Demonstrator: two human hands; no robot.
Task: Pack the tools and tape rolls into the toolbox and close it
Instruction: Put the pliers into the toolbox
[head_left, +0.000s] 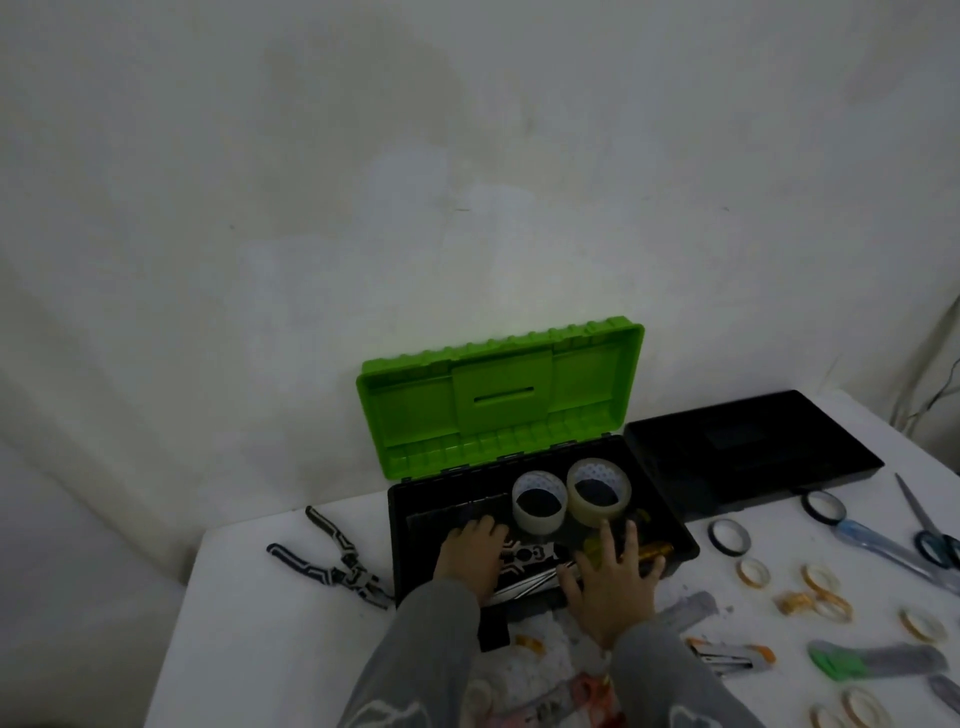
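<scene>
Right fingers (630, 540): straight and spread wide, holding nothing, reaching over the toolbox's near right part.
Left fingers (483, 527): bent down onto the contents at the toolbox's left; too dim to tell whether they grip anything.
Right hand (613, 587): palm down over the near wall of the toolbox, grey sleeve behind it.
Left hand (467, 558): palm down inside the toolbox, just left of the boxed pliers.
Boxed pliers (519, 558): black-and-white handles, lying flat in the toolbox between the two hands.
White roll (538, 506): inside the toolbox toward its back wall, opening facing up.
Clear roll (598, 491): inside the toolbox, just right of the white roll, touching or nearly so.
Yellow handle (655, 550): inside at the right wall, partly hidden by the right fingers.
Toolbox (670, 514): black base, at the table's far edge against the wall.
Lid (498, 405): green, raised upright, leaning toward the wall.
Loose pliers (332, 558): on the table near its far left corner, just left of the toolbox.
Tray (748, 452): black, at the far edge, directly right of the toolbox.
Small rolls (729, 538): several, black and orange, scattered on the table right of the toolbox.
Scissors (930, 530): by the right edge.
Cutter (872, 660): green and grey, toward the near right.
Table (270, 623): white.
</scene>
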